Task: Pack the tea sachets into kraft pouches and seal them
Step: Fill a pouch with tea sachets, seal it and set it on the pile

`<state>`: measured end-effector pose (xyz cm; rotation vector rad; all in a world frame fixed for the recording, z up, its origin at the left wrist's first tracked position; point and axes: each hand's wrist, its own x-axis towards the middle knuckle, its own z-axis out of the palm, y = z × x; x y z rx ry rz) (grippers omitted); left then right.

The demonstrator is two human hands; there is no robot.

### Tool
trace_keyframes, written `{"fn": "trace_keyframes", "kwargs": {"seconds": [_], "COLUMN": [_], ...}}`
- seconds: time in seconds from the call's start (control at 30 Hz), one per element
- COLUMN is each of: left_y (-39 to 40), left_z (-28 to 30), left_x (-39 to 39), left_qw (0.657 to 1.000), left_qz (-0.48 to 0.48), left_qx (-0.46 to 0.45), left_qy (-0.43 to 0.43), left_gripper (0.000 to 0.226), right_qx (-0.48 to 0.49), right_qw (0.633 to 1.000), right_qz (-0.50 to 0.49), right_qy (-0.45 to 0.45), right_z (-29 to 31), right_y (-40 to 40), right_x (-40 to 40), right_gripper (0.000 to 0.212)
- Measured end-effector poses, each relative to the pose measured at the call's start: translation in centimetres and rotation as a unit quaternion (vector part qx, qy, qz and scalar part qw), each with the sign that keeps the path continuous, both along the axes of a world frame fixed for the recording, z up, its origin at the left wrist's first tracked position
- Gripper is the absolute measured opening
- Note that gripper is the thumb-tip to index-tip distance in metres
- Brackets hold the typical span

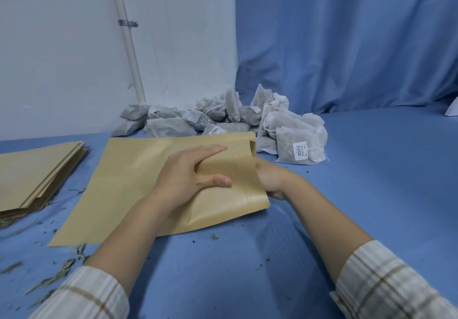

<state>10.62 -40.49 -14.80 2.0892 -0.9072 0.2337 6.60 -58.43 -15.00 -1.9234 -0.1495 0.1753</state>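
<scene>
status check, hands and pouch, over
Left hand grips kraft pouch near its mouth. Right hand holds the mouth end, fingers hidden. Tea sachets piled behind, none visibly in.

My left hand (188, 177) grips the top panel of a kraft pouch (128, 182) near its mouth, thumb curled over the paper and fingers lying along it. My right hand (270, 180) is at the pouch's open right end, its fingers hidden behind the paper, so I cannot tell how they lie. The pouch rests flat on the blue surface (371, 170), its mouth lifted slightly. Far beyond it lies a heap of tea sachets (223, 115), two showing barcode labels. At the left sits a stack of flat pouches (34, 170). Dry leaf bits (62, 269) litter the near left. Checked sleeves (81, 294) cover both forearms.
</scene>
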Motion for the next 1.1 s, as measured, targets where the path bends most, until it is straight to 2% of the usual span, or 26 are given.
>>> {"fn": "trace_keyframes", "kwargs": {"seconds": [0.1, 0.17, 0.2, 0.27, 0.37, 0.47, 0.53, 0.6, 0.63, 0.67, 0.7, 0.73, 0.77, 0.83, 0.9, 1.03, 1.1], "left_y": [0.0, 0.2, 0.2, 0.2, 0.1, -0.2, -0.7, -1.2, -1.4, -1.6, -1.7, -1.8, -1.9, -2.1, -2.2, -2.3, -2.2], "left_z": [0.4, 0.7, 0.7, 0.8, 0.8, 1.1, 1.1, 0.9, 0.8, 0.7, 0.5, 0.4, 0.2, 0.0, -0.2, -0.4, -0.4], "left_x": [0.3, 0.5, 0.7, 0.9, 1.1, 1.8, 2.5, 3.0, 3.2, 3.4, 3.5, 3.6, 3.7, 3.8, 3.9, 3.8, 3.8], "left_qw": [0.999, 0.998, 0.999, 0.999, 0.999, 0.998, 0.998, 0.997, 0.996, 0.995, 0.994, 0.993, 0.993, 0.992, 0.991, 0.990, 0.990], "left_qz": [-0.035, -0.038, -0.034, -0.024, -0.020, -0.021, 0.004, 0.043, 0.062, 0.079, 0.091, 0.100, 0.107, 0.116, 0.122, 0.123, 0.122], "left_qx": [0.028, 0.034, 0.033, 0.031, 0.044, 0.055, 0.051, 0.050, 0.052, 0.054, 0.054, 0.053, 0.052, 0.054, 0.062, 0.072, 0.069], "left_qy": [0.011, 0.020, 0.021, 0.020, 0.020, 0.037, 0.038, 0.028, 0.024, 0.021, 0.017, 0.013, 0.012, 0.010, 0.002, -0.010, -0.012], "left_gripper": [0.063, 0.049, 0.048, 0.053, 0.054, 0.052, 0.063, 0.073, 0.076, 0.079, 0.080, 0.080, 0.079, 0.080, 0.083, 0.086, 0.085], "right_qx": [-0.026, -0.051, -0.067, -0.082, -0.098, -0.059, -0.036, -0.077, -0.137, -0.235, -0.346, -0.421, -0.448, -0.391, -0.305, -0.154, -0.038], "right_qw": [0.997, 0.993, 0.992, 0.990, 0.987, 0.994, 0.995, 0.963, 0.929, 0.877, 0.816, 0.770, 0.751, 0.776, 0.806, 0.809, 0.846], "right_qz": [0.045, 0.057, 0.056, 0.041, -0.015, -0.047, -0.091, -0.205, -0.285, -0.362, -0.417, -0.448, -0.468, -0.492, -0.506, -0.541, -0.499], "right_qy": [0.061, 0.085, 0.091, 0.104, 0.128, 0.083, -0.037, -0.157, -0.192, -0.211, -0.204, -0.174, -0.130, -0.052, -0.042, -0.170, -0.182], "right_z": [0.3, 1.1, 1.6, 2.4, 2.1, 1.4, 1.2, 0.7, 0.2, -0.3, -0.9, -1.5, -1.9, -2.1, -2.3, -2.1, -1.4], "right_y": [0.3, 0.5, 0.6, 0.7, 0.8, 0.6, -0.8, -3.1, -4.4, -5.7, -6.8, -7.8, -8.4, -9.0, -9.2, -8.2, -7.7], "right_x": [0.5, 1.3, 1.7, 2.4, 3.1, 3.4, 3.5, 3.6, 3.8, 3.7, 3.7, 3.8, 3.6, 3.5, 3.6, 3.4, 3.2], "right_gripper": [0.016, 0.024, 0.026, 0.015, 0.017, 0.011, 0.013, 0.020, 0.021, 0.022, 0.028, 0.039, 0.051, 0.070, 0.081, 0.069, 0.062]}}
